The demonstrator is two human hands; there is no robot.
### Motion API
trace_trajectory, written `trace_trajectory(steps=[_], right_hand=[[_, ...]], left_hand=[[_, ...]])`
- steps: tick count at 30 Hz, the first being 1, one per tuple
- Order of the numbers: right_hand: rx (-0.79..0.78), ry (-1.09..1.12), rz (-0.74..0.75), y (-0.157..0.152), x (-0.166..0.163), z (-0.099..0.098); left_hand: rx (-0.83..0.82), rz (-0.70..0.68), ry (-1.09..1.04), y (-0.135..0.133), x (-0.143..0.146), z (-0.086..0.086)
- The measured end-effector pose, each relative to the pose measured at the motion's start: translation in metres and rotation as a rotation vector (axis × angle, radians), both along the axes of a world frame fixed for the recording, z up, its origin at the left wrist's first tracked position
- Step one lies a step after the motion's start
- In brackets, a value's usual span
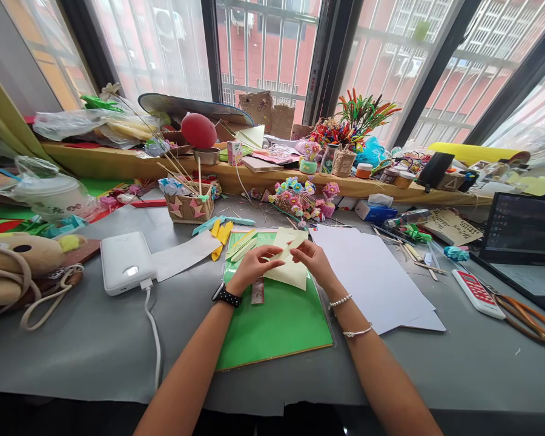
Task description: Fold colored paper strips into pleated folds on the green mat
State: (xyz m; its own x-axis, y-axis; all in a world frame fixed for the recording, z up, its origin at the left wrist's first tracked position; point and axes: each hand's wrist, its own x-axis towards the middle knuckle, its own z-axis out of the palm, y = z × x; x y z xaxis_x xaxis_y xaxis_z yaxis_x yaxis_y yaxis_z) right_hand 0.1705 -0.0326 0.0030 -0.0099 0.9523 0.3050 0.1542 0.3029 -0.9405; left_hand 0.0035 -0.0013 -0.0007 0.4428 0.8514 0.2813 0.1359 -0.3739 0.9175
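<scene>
My left hand and my right hand are raised over a pack of green paper. Between them they pinch a small pale-yellow paper strip, one hand at each end. Underneath it, a larger pale-yellow sheet lies on the green pack, partly hidden by my fingers. Several folded yellow-green paper strips rest just left of my left hand. Below that hand, a small printed label shows on the pack.
White sheets lie to the right. At left are a white power bank with its cable, yellow folded paper pieces and a decorated box holding sticks. Scissors, a red-and-white calculator and a laptop occupy the right.
</scene>
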Motion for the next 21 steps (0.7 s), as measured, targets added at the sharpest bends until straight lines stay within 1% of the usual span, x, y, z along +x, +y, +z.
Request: trace_trajectory(steps=[2, 4, 12, 16, 21], right_hand=[[0.0, -0.001, -0.002, -0.0003, -0.0008, 0.0002], [0.001, 0.002, 0.007, -0.0005, -0.0012, 0.0002], [-0.006, 0.033, 0.015, -0.0014, -0.001, 0.003], [-0.005, 0.054, 0.019, -0.0014, -0.0009, 0.0046], [-0.001, 0.061, 0.008, 0.0005, 0.0005, 0.0015]], left_hand=[[0.042, -0.015, 0.027, -0.0018, 0.001, 0.0006], [0.049, -0.028, 0.047, -0.0033, 0.0017, 0.0016], [-0.065, -0.101, 0.0, -0.0007, 0.0017, 0.002], [-0.067, -0.115, 0.002, -0.0012, 0.0001, 0.0039], [-0.071, -0.126, -0.008, -0.004, -0.0017, 0.0064]])
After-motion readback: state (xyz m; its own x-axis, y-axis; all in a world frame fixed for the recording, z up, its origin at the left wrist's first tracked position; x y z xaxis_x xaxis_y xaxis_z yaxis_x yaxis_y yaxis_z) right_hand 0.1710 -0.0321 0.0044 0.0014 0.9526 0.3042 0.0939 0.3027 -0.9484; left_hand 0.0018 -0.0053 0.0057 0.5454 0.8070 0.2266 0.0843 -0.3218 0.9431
